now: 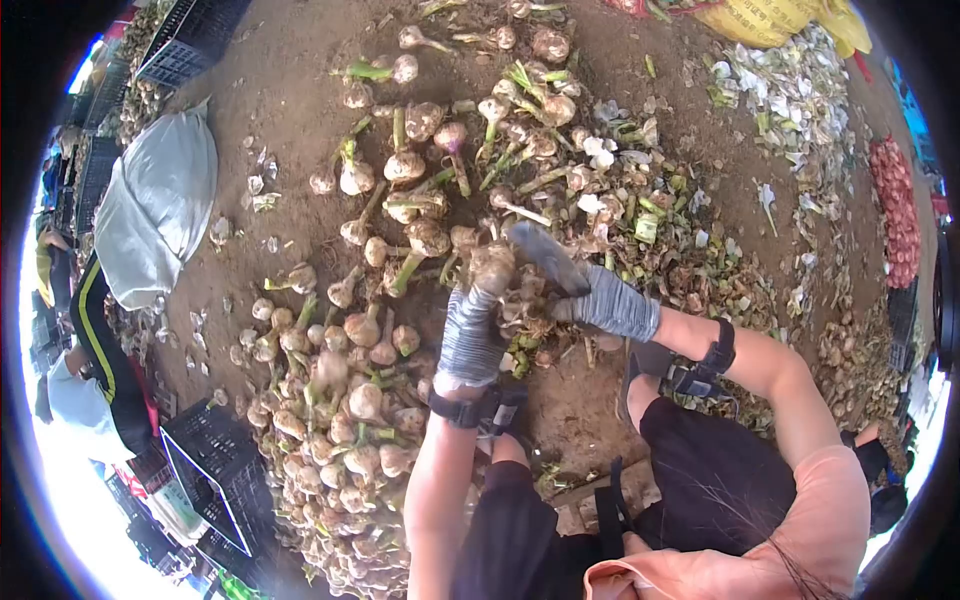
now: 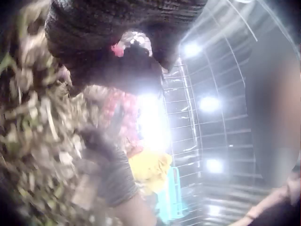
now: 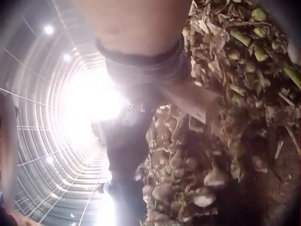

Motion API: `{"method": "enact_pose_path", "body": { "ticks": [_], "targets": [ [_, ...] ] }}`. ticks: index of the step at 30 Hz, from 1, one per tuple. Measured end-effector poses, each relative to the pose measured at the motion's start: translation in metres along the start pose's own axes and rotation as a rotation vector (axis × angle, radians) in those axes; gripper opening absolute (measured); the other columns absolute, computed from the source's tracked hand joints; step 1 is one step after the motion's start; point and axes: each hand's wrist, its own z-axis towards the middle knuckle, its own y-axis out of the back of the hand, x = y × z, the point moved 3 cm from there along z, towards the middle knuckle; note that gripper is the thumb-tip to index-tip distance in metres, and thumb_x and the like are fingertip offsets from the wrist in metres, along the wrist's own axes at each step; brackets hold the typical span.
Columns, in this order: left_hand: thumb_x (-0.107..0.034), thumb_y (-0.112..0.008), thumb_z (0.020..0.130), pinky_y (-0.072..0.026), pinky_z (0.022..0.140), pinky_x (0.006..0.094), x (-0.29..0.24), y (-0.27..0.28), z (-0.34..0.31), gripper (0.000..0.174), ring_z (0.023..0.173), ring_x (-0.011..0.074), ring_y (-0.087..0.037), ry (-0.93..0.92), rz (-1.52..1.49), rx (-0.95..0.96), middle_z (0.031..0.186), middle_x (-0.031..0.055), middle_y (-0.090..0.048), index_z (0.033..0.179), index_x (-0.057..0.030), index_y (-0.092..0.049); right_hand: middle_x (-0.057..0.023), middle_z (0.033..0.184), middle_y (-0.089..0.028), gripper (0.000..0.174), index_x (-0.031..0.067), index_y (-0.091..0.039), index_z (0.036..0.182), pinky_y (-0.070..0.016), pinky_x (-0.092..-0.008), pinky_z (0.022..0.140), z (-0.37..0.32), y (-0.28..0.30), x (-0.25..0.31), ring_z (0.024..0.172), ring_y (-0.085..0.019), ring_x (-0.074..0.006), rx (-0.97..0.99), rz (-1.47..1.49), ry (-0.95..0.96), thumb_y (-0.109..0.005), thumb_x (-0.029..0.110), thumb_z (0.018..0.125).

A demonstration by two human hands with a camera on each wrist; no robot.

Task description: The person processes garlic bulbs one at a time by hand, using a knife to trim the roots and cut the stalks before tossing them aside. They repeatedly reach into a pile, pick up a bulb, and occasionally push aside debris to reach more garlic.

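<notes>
In the head view my gloved left hand (image 1: 472,335) holds a dirty garlic bulb (image 1: 491,268) with its fingers around it. Beside it on the right, my gloved right hand (image 1: 612,303) grips a flat grey tool (image 1: 548,258), whose end lies close to the bulb. In the left wrist view the left glove (image 2: 113,47) is dark at the top, and the right glove (image 2: 115,176) is blurred below. The right wrist view shows the tool's pale, blurred end (image 3: 193,101); which part of the hand touches it is hard to tell there.
Garlic bulbs with stems (image 1: 365,400) are heaped at the lower left and scattered ahead. Trimmings (image 1: 665,235) lie to the right. Black crates (image 1: 215,470), a pale sack (image 1: 160,205) and a red net bag (image 1: 893,210) stand farther out.
</notes>
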Motion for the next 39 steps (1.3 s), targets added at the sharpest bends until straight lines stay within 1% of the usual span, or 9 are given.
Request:
{"method": "enact_pose_path", "body": {
  "ticks": [5,13,17,20,24,27,31,35,39],
  "targets": [
    [-0.006,-0.071,0.074,-0.052,0.068,0.0221,0.022,0.015,0.008,0.051,0.084,0.0146,-0.061,-0.296,0.288,-0.108,0.097,0.0084,-0.061,0.119,-0.0041,-0.046,-0.0132,0.08,-0.065,0.042,0.0052,-0.058,0.115,-0.0516,-0.0338,0.069,-0.013,0.021,0.017,0.068,-0.062,-0.0239,-0.18,-0.444,0.156,-0.061,0.035,0.085],
    [-0.024,-0.044,0.093,-0.0449,0.089,0.0369,0.066,0.078,0.006,0.041,0.107,0.0196,-0.05,-0.195,1.083,0.168,0.121,0.0122,-0.048,0.129,-0.0075,-0.033,-0.0078,0.057,-0.052,0.018,0.0007,-0.054,0.1,-0.0446,-0.0354,0.041,-0.004,-0.009,0.064,0.05,-0.057,-0.0221,-0.027,-1.241,0.526,-0.049,0.013,0.087],
    [-0.02,-0.044,0.096,-0.0472,0.081,0.0354,0.068,0.068,-0.011,0.03,0.102,0.019,-0.055,-0.207,1.012,0.093,0.117,0.0072,-0.055,0.125,-0.0128,-0.043,-0.0093,0.057,-0.053,0.019,-0.0019,-0.054,0.098,-0.0454,-0.0359,0.043,-0.001,-0.01,0.057,0.051,-0.058,-0.0236,-0.011,-1.361,0.526,-0.05,0.009,0.084],
    [-0.015,-0.061,0.085,-0.0493,0.072,0.0301,0.059,0.041,-0.016,0.024,0.087,0.0163,-0.06,-0.218,0.87,-0.022,0.1,0.0059,-0.063,0.108,-0.0078,-0.056,-0.0089,0.057,-0.054,0.019,-0.0022,-0.052,0.1,-0.0462,-0.034,0.042,0.008,0.004,0.014,0.051,-0.058,-0.0213,-0.118,-0.718,0.77,-0.045,0.011,0.089],
    [-0.011,-0.078,0.07,-0.0507,0.076,0.0286,0.04,0.015,-0.019,0.043,0.086,0.0155,-0.061,-0.351,0.704,-0.021,0.096,0.0062,-0.064,0.105,-0.0032,-0.054,-0.0095,0.061,-0.059,0.018,0.0038,-0.053,0.105,-0.0495,-0.0342,0.048,-0.014,0.061,-0.004,0.054,-0.06,-0.0227,-0.113,-1.122,-0.117,-0.048,0.012,0.09],
    [-0.013,-0.081,0.067,-0.0491,0.081,0.0276,0.034,0.01,-0.012,0.052,0.091,0.015,-0.059,-0.136,0.361,-0.009,0.099,0.0063,-0.062,0.109,-0.0028,-0.051,-0.0124,0.066,-0.061,0.029,0.0088,-0.054,0.115,-0.0511,-0.0375,0.056,-0.037,0.069,-0.022,0.057,-0.06,-0.0263,-0.144,-1.108,0.013,-0.052,0.016,0.087],
    [-0.008,-0.08,0.067,-0.0468,0.086,0.0282,0.037,0.012,-0.004,0.055,0.101,0.0146,-0.054,-0.439,0.64,0.098,0.111,0.0064,-0.056,0.113,-0.0047,-0.049,-0.0216,0.086,-0.063,0.035,0.0025,-0.058,0.111,-0.0504,-0.037,0.071,-0.015,0.058,-0.032,0.076,-0.063,-0.0302,-0.084,-0.54,-0.267,-0.06,0.02,0.081],
    [-0.012,-0.082,0.065,-0.0487,0.077,0.0297,0.049,0.019,-0.008,0.037,0.088,0.0149,-0.056,-0.198,0.598,0.016,0.103,0.0065,-0.055,0.092,-0.0047,-0.058,-0.0133,0.069,-0.063,0.033,0.0047,-0.063,0.101,-0.0478,-0.0359,0.06,-0.005,0.034,-0.029,0.061,-0.058,-0.0226,-0.075,-0.368,0.033,-0.057,0.032,0.084],
    [-0.009,-0.077,0.068,-0.0488,0.069,0.03,0.037,0.002,-0.014,0.019,0.078,0.0173,-0.057,-0.436,1.122,0.124,0.092,0.0084,-0.059,0.072,-0.0046,-0.059,-0.0145,0.069,-0.063,0.039,0.0033,-0.061,0.104,-0.0494,-0.0386,0.063,0.01,0.02,-0.019,0.064,-0.061,-0.0278,0.073,-0.442,-0.017,-0.058,0.036,0.083]
  ]
}}
